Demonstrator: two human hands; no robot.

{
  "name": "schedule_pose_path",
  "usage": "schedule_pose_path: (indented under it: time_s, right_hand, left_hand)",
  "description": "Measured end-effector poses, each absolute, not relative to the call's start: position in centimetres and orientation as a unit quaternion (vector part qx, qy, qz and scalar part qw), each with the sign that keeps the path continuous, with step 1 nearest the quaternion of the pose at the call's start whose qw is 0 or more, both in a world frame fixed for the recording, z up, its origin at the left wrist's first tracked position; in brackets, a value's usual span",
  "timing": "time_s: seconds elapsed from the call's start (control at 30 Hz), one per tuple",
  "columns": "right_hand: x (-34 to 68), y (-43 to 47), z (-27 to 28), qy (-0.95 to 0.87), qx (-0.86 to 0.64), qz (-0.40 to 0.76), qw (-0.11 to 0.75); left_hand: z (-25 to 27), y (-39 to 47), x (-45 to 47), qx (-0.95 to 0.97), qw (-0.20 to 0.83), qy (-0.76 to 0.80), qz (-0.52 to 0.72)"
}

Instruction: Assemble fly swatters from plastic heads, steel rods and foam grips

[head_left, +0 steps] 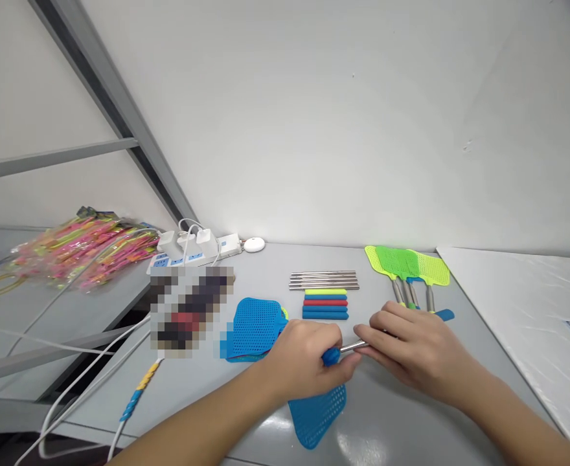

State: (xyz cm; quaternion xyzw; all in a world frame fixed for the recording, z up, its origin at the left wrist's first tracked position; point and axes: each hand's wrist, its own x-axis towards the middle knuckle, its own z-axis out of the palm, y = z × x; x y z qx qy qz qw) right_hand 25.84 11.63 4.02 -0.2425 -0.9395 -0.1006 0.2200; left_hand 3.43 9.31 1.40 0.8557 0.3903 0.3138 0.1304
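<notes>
Currently, left hand [300, 357] grasps blue part [331, 356], right hand [415, 346] rod [352, 347]; assembled swatters [399, 261] lie far right; rods [322, 281] and tubes [325, 303] remain unjoined.

At lower centre we see a blue swatter head [317, 417] dotted with small holes, and above it a plain silver rod [353, 346]. Around mid-frame we find silver rods [324, 285] above grips [325, 309] in lime, red and blue, with a blue perforated swatter [256, 327] left of centre and lime and green meshed swatters [396, 262] at right. At far left we note pink, yellow and green in a clear bag [85, 252].
</notes>
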Motion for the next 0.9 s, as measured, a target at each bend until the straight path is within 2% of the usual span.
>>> schedule_pose_path:
  time_s: [0.27,0.9]
  right_hand:
    - [25.6,11.6,3.9,-0.947,-0.235,-0.097,0.198]
    - [24.7,10.6,5.0,-0.955,-0.199,-0.103,0.197]
  left_hand:
    - [1.1,9.4,3.5,0.871,0.115,0.382,0.286]
    - [1.7,9.2,3.3,0.869,0.172,0.399,0.237]
